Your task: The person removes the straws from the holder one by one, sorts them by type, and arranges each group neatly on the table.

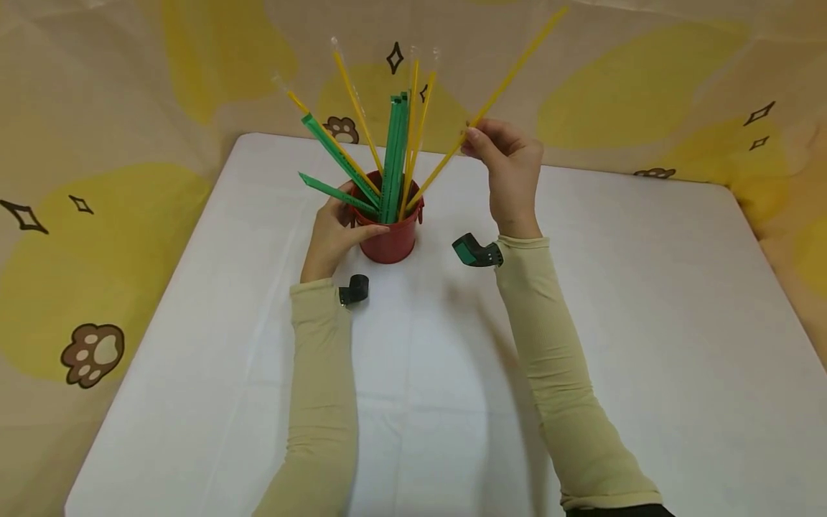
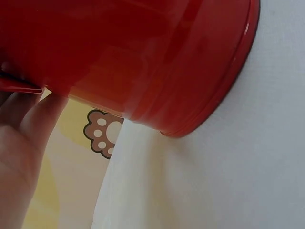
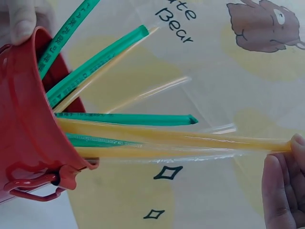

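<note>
A small red metal bucket (image 1: 390,248) stands near the back edge of the table, my left hand (image 1: 328,233) gripping its left side with the thumb along the rim. Inside lean several straws in green printed wrappers (image 1: 392,158) and several yellow straws in clear wrappers (image 1: 354,100). Between thumb and fingers, my right hand (image 1: 510,161) pinches a long yellow straw (image 1: 520,64) partway up; its lower end is inside the bucket at the right rim. The right wrist view shows this straw (image 3: 214,139) slanting out across the others. Left fingers (image 2: 40,117) lie against the bucket wall below its handle.
A white cloth covers the table (image 1: 426,402). Behind it hangs a beige and yellow curtain (image 1: 620,79) with paw prints and stars. Each sleeve carries a small black wrist camera, the left one (image 1: 355,289) in front of the bucket.
</note>
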Action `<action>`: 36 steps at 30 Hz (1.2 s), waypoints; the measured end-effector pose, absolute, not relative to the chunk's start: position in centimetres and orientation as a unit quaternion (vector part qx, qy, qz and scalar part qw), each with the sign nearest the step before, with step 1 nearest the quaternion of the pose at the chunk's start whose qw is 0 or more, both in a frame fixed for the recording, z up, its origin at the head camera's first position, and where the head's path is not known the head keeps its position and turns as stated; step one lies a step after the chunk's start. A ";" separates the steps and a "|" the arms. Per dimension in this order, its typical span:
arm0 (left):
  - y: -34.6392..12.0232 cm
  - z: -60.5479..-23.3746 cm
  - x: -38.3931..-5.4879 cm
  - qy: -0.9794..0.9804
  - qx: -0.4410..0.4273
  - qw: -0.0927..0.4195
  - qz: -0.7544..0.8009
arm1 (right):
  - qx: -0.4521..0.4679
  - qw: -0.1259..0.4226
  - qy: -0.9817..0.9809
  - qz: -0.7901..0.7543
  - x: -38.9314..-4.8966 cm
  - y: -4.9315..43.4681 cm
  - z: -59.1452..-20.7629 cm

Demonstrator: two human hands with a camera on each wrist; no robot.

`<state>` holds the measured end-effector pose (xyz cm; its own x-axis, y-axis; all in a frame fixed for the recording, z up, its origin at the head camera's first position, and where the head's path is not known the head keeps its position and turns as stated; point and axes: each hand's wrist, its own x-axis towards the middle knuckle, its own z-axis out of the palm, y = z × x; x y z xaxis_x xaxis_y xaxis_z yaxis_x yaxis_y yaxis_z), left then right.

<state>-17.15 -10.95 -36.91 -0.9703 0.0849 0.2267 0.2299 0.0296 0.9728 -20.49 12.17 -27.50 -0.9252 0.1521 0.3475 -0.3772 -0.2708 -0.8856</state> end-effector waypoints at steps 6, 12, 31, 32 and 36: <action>-11.0 -37.1 -17.1 -0.694 -0.113 0.045 -0.710 | 0.113 0.198 -0.549 0.804 -19.3 12.0 -27.2; -11.0 -37.1 -17.0 -0.696 -0.110 0.040 -0.708 | 0.123 0.211 -0.535 0.809 -18.3 12.4 -27.5; -11.2 -36.9 -16.8 -0.703 -0.099 0.042 -0.703 | 0.117 0.127 -0.601 0.780 -17.7 14.8 -30.1; -11.2 -36.9 -16.8 -0.703 -0.099 0.042 -0.703 | 0.113 0.112 -0.611 0.775 -17.7 14.9 -30.5; -11.3 -37.0 -16.8 -0.703 -0.096 0.042 -0.703 | 0.095 0.056 -0.638 0.762 -18.1 15.1 -31.6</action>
<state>-16.77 -11.26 -37.04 -0.9779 0.0765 0.1944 0.1943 -0.0079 0.9809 -18.07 15.11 -31.63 -0.9758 -0.0351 0.2158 -0.2062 -0.1803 -0.9618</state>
